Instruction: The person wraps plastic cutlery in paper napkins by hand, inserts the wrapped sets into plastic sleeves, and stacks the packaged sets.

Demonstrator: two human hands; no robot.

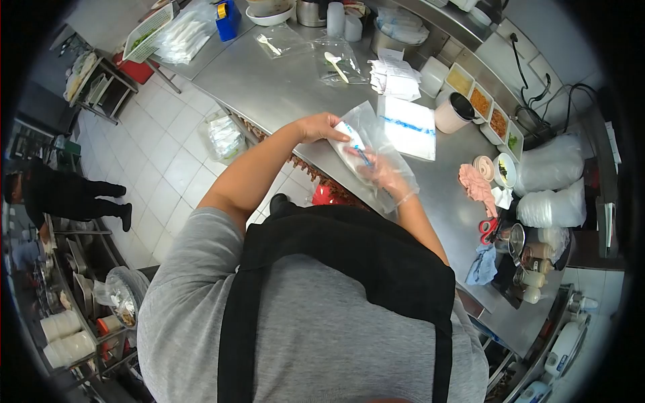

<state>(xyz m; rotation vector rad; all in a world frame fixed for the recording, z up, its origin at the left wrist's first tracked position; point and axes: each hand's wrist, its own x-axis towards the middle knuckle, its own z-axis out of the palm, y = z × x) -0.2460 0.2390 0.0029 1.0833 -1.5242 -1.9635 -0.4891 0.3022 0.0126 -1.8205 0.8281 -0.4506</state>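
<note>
Under translucent plastic (375, 127) sits the right hand (381, 170), its hold unclear, the left hand (324, 128) pinching a white, blue-marked packet (354, 138)

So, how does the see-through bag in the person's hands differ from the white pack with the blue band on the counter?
The clear bag is see-through, with the right hand showing through it; the white pack is opaque with a blue band. The bag is creased and held up, while the pack lies flat on the steel counter. Both are pale.
</note>
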